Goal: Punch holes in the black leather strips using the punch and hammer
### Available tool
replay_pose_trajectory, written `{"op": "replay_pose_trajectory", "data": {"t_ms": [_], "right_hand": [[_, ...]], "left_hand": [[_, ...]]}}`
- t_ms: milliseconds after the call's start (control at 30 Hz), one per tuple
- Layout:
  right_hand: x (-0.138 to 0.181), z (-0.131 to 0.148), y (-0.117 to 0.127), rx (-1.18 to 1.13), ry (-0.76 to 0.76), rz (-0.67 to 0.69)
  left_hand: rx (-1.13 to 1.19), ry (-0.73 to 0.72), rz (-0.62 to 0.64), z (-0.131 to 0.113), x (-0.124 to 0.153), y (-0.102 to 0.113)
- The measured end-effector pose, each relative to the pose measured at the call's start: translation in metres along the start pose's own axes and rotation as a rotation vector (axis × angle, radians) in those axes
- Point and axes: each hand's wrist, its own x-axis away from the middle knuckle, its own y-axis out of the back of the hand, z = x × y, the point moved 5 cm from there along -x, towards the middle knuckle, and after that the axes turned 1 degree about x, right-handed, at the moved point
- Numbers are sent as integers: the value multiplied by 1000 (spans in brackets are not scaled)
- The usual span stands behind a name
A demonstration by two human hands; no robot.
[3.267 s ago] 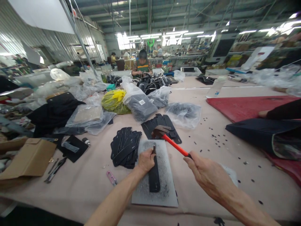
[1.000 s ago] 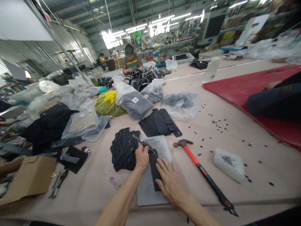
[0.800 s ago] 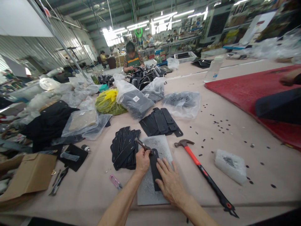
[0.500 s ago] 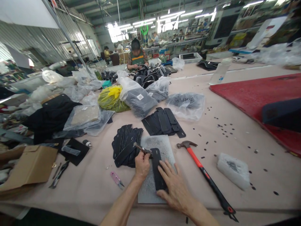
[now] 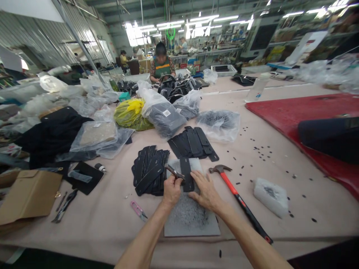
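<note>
My left hand (image 5: 171, 191) is closed round a thin metal punch tool (image 5: 174, 172) that sticks up and to the left. My right hand (image 5: 206, 190) lies with fingers spread flat on a black strap piece (image 5: 186, 172), which rests at the far end of a grey speckled pad (image 5: 190, 215). Left of the pad sits a fanned stack of black strap pieces (image 5: 149, 172). Another pile of black pieces (image 5: 193, 143) lies beyond the pad. A red-handled hammer (image 5: 237, 198) rests on the table just right of my right hand.
Small pink snips (image 5: 138, 209) lie left of the pad, a white block (image 5: 270, 192) to the right, black punched dots scattered around. Plastic bags (image 5: 218, 123), a yellow bag (image 5: 131, 114), a cardboard box (image 5: 28, 194) and a red mat (image 5: 283, 112) surround. A person (image 5: 161, 67) works at the far end.
The hammer was in my right hand and now lies on the table. My right hand has pushed the black strap piece away from me along the pad; my left hand still grips the punch.
</note>
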Motion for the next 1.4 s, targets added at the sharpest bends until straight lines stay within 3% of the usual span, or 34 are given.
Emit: {"op": "replay_pose_trajectory", "data": {"t_ms": [167,600,1000,1400], "right_hand": [[18,-4,-9,-94,-15,-49],[16,-3,-3,-168,-81,-99],[17,-5,-2,-206,-83,-108],[17,-5,-3,-219,-82,-109]], "left_hand": [[15,-22,71,-4,4,-11],[-86,-77,152,-3,7,-21],[-164,-92,160,-6,7,-23],[-338,-214,173,-1,12,-32]]}}
